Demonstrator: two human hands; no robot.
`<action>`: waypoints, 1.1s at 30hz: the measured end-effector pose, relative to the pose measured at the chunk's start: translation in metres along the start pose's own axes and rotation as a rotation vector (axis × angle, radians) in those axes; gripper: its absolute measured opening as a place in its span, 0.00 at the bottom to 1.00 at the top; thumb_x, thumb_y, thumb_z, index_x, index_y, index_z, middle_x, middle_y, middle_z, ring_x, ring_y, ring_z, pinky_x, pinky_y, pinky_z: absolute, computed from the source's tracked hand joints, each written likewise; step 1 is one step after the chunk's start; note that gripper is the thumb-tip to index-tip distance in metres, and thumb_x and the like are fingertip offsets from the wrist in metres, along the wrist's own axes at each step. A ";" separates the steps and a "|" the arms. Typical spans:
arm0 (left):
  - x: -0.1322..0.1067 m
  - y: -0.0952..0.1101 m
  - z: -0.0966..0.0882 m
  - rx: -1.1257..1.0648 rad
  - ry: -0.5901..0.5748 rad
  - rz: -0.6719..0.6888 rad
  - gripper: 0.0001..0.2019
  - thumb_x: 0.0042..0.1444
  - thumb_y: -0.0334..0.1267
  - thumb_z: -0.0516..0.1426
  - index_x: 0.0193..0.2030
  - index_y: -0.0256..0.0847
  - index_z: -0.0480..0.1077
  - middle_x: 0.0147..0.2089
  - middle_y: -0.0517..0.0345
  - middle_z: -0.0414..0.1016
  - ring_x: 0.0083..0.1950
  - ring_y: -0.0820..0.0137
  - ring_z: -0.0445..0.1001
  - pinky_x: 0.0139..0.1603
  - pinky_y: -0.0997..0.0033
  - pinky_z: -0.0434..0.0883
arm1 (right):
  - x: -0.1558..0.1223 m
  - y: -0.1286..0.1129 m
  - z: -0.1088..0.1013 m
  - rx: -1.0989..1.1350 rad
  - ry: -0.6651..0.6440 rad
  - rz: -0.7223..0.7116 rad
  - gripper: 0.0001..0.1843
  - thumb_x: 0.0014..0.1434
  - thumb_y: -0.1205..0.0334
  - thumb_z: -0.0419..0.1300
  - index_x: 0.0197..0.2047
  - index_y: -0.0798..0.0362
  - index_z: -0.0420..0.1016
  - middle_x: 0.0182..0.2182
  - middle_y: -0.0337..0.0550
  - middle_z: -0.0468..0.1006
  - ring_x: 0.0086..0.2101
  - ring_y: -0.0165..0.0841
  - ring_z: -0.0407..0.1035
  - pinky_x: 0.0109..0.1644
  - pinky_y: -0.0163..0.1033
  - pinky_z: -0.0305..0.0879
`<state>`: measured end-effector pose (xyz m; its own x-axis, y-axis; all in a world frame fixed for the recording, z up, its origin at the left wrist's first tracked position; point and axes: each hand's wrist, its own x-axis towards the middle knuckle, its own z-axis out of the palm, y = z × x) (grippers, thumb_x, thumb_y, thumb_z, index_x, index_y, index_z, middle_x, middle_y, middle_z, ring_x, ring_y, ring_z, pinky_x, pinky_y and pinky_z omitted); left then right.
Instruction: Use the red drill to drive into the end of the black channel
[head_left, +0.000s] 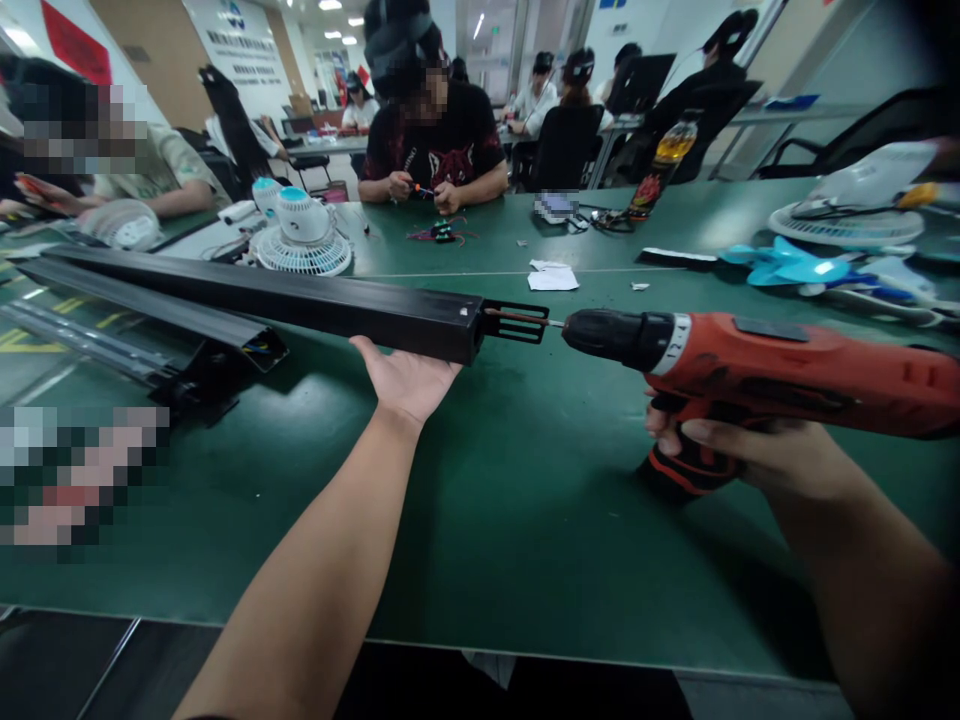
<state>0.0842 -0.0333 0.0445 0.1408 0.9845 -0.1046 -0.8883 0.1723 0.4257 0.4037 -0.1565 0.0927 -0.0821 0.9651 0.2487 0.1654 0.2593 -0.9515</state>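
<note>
At the centre of the field, the near end of a long black bar (360, 308) lies over the palm of the left hand (409, 384), the bar running back from there in a direction between 9 and 10 o'clock. The thumb stands away from the palm; the fingers are hidden by the bar, so whether this grip is closed on it cannot be told. At 3 o'clock, the right hand (765, 455) holds a red-and-black power drill (817, 365), its grip wrapped around the handle. The chuck (611, 333) points to 9 o'clock and carries a thin bit (556, 323) directed at a slotted black piece (525, 337) that projects from the end of the bar.

Beneath both hands extends a green counter (525, 540). At 9 o'clock, a second black profile (172, 307), coloured wires showing at its open end, lies beside the long bar. At 10 o'clock, a white-and-blue fan (304, 220) rests grille downward. A white paper (553, 277) lies between 1 and 2 o'clock, with a bottle (660, 165) farther out in the same direction; blue fan blades (795, 265) lie between 2 and 3 o'clock. Near 12 o'clock, across the counter, sits a co-worker (461, 135) in a dark printed shirt, a small cluster of wires (442, 233) in front.
</note>
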 end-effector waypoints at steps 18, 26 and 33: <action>-0.004 0.000 0.005 -0.014 0.006 -0.013 0.64 0.76 0.89 0.28 0.94 0.44 0.67 0.94 0.34 0.72 0.94 0.37 0.72 0.80 0.43 0.84 | 0.001 -0.004 0.002 -0.043 0.020 -0.022 0.10 0.44 0.58 0.67 0.32 0.51 0.79 0.24 0.45 0.80 0.18 0.35 0.71 0.18 0.39 0.70; -0.002 -0.002 0.002 -0.015 0.013 0.006 0.62 0.76 0.89 0.31 0.93 0.46 0.69 0.89 0.33 0.78 0.92 0.34 0.75 0.81 0.39 0.83 | 0.001 -0.002 -0.001 -0.032 -0.011 -0.014 0.13 0.44 0.58 0.68 0.36 0.50 0.80 0.25 0.45 0.80 0.19 0.35 0.71 0.20 0.40 0.70; 0.000 0.000 0.001 -0.013 0.015 0.005 0.62 0.76 0.90 0.32 0.89 0.46 0.74 0.84 0.31 0.83 0.89 0.34 0.78 0.79 0.37 0.84 | 0.001 -0.001 -0.003 -0.026 -0.020 -0.016 0.13 0.45 0.61 0.67 0.37 0.50 0.79 0.25 0.45 0.80 0.19 0.36 0.71 0.20 0.40 0.70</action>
<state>0.0851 -0.0333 0.0456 0.1298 0.9848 -0.1156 -0.8946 0.1666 0.4145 0.4066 -0.1559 0.0939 -0.1048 0.9598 0.2603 0.1891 0.2762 -0.9423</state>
